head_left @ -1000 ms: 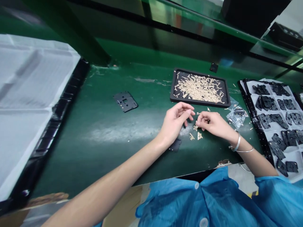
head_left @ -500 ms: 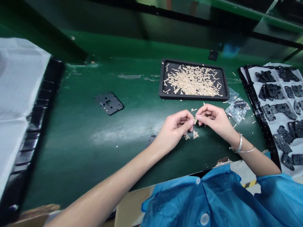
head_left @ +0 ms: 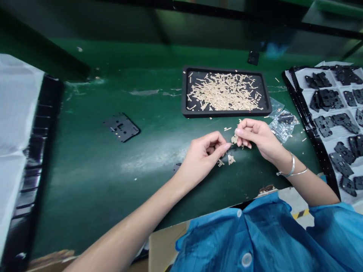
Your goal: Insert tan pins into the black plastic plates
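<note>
My right hand (head_left: 256, 139) pinches a small beige cut-out piece (head_left: 234, 139) between thumb and fingers, just in front of the tray. Close beside it, my left hand (head_left: 207, 149) is closed, thumb tip pressed to the forefinger. Whatever lies in that pinch is too small to make out. Below the fingertips, a beige cut-out piece (head_left: 231, 159) rests on the green table, with another partly hidden by my left hand. Past my hands sits a black tray (head_left: 227, 113) holding a heap of thin beige strips (head_left: 224, 92).
Left of my hands lies a flat black plate (head_left: 122, 126) with cut-outs. Clear plastic bags (head_left: 283, 124) are right of the tray. A divided white-lined tray (head_left: 334, 104) of black parts stands at the right. A small black part (head_left: 253, 57) lies behind.
My hands have drawn slightly apart, and the beige piece stays with the right fingers. The whole view has shifted a little.
</note>
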`<state>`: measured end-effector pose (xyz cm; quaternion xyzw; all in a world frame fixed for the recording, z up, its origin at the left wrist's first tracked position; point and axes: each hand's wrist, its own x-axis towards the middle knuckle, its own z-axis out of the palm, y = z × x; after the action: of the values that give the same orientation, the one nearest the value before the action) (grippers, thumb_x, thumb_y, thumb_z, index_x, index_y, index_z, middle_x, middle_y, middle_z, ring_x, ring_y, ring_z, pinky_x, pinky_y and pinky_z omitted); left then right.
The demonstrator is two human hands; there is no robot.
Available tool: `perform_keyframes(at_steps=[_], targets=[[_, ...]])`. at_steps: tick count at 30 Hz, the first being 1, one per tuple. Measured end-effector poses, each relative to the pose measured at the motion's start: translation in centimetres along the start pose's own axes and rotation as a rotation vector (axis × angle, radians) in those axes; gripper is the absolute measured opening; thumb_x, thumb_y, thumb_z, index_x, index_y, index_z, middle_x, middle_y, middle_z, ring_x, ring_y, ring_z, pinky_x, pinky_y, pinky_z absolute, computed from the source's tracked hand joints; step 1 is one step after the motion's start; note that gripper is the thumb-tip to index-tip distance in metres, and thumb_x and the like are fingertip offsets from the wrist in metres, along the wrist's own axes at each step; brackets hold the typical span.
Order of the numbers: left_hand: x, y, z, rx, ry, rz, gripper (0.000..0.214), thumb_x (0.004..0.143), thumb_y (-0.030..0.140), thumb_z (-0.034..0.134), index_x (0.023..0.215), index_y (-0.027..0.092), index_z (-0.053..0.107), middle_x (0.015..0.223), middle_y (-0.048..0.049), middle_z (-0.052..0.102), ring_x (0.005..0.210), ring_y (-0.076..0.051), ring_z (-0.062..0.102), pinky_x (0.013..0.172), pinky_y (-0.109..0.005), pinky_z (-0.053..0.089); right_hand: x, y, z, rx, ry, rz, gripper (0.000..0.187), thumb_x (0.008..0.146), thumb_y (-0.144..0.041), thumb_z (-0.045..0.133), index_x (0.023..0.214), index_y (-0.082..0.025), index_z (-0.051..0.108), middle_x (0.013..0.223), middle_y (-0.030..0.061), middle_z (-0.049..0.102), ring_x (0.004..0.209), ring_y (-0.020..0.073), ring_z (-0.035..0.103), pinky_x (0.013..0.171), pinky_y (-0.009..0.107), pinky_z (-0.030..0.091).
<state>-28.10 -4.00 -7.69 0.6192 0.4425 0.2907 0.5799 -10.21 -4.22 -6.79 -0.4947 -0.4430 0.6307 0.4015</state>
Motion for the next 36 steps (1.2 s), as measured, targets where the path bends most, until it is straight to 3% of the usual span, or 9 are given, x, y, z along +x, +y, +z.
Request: perform_keyframes(at_steps=[6, 10, 13, 27, 36], targets=[[0.00, -0.11, 0.22, 0.177, -0.103, 0.132, 0.006, 0.077, 0.018, 0.057, 0.071, 0.017, 0.056, 0.058, 0.0033, 0.050, 0.053, -0.009, 0.043, 0.052, -0.022, 0.034, 0.15, 0.03, 0.10, 0.012, -0.002, 0.022, 0.040, 0.067, -0.046, 0.080, 0.067, -0.017, 0.054, 0.054, -0.0035, 0.061, 0.045, 0.0038, 0.044, 0.044, 0.017, 0.031], [-0.16, -0.02, 0.34, 0.112, -0.020, 0.108, 0.011, 0.078, 0.027, 0.063, 0.080, 0.017, 0.059, 0.065, 0.0019, 0.056, 0.057, -0.010, 0.048, 0.054, -0.022, 0.038, 0.11, 0.15, 0.27, 0.009, -0.016, 0.032, 0.040, 0.065, -0.046, 0.081, 0.068, -0.016, 0.055, 0.053, -0.0042, 0.059, 0.045, 0.0039, 0.043, 0.043, 0.017, 0.029], [-0.21, 0.09, 0.29, 0.011, 0.023, 0.090, 0.011, 0.080, 0.028, 0.061, 0.077, 0.018, 0.060, 0.068, 0.0001, 0.059, 0.061, -0.012, 0.053, 0.057, -0.022, 0.041, 0.06, 0.13, 0.32, 0.005, -0.029, 0.028, 0.039, 0.066, -0.046, 0.080, 0.068, -0.016, 0.056, 0.053, -0.0045, 0.059, 0.045, 0.0037, 0.043, 0.043, 0.018, 0.029], [-0.59, 0.47, 0.03, -0.023, -0.002, 0.094, 0.013, 0.083, 0.030, 0.059, 0.077, 0.018, 0.061, 0.068, -0.0005, 0.060, 0.061, -0.012, 0.053, 0.058, -0.023, 0.042, 0.07, 0.21, 0.35, -0.043, -0.038, 0.011, 0.039, 0.068, -0.047, 0.079, 0.069, -0.017, 0.055, 0.053, -0.0048, 0.059, 0.045, 0.0042, 0.044, 0.044, 0.018, 0.030], [-0.47, 0.52, 0.13, -0.026, 0.048, 0.072, 0.015, 0.086, 0.028, 0.055, 0.075, 0.019, 0.058, 0.063, 0.0010, 0.056, 0.056, -0.011, 0.047, 0.057, -0.024, 0.039, -0.07, 0.02, 0.44, -0.003, -0.013, 0.002, 0.042, 0.069, -0.052, 0.077, 0.070, -0.018, 0.052, 0.053, -0.0054, 0.059, 0.045, 0.0039, 0.042, 0.044, 0.019, 0.031]])
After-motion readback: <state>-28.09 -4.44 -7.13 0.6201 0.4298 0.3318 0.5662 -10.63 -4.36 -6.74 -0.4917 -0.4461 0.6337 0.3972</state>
